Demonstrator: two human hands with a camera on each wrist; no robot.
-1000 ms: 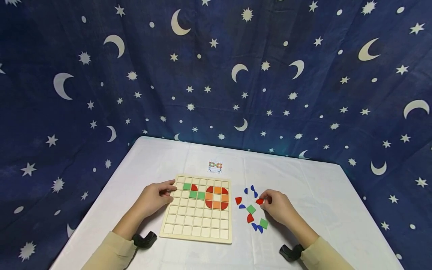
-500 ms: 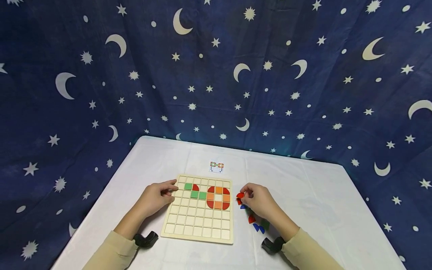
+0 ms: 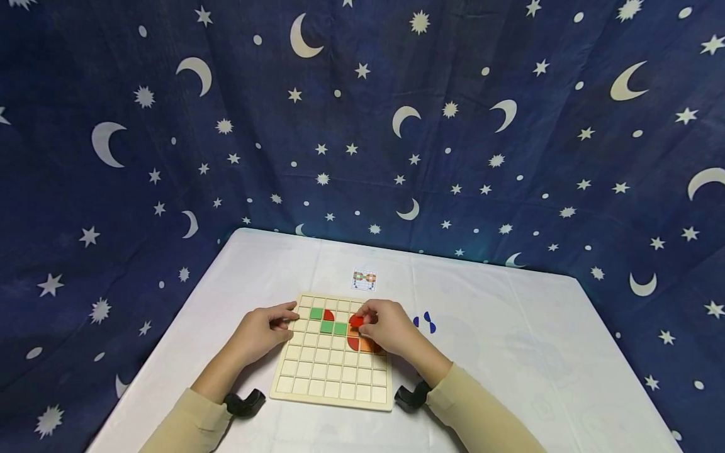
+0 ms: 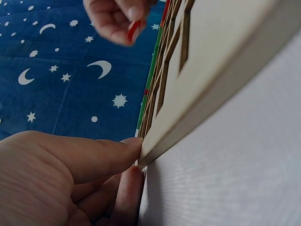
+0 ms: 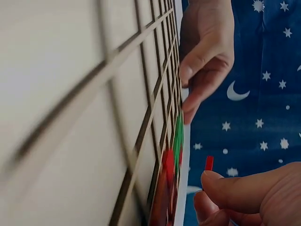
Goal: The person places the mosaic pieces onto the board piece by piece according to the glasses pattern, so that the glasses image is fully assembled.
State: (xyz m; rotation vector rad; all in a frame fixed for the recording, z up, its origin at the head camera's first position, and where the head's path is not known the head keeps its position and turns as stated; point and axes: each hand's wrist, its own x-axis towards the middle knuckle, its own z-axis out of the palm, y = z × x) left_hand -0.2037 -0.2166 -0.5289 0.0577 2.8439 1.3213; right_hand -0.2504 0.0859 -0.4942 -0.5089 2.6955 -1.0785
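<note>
A pale wooden grid board [image 3: 331, 371] lies on the table, with red, orange and green flat pieces in its upper squares. My left hand [image 3: 263, 333] holds the board's left edge; in the left wrist view the thumb [image 4: 113, 153] touches that edge, with fingers curled just below. Over the upper right of the board, my right hand [image 3: 391, 327] pinches a red quarter-circle piece [image 3: 355, 321] between thumb and fingertips. The right wrist view shows that red piece [image 5: 209, 163] edge-on, raised above the board. This hand hides part of the red and orange ring.
A small printed pattern card [image 3: 364, 279] lies beyond the board. Blue half-circle pieces [image 3: 427, 318] lie right of the board; the right forearm hides the other loose pieces. A dark blue star-and-moon cloth [image 3: 362, 126] hangs behind the white-covered table [image 3: 481, 302].
My right hand has carried the red quarter-circle from among the loose pieces leftward to above the board. My left hand has stayed at the board's edge.
</note>
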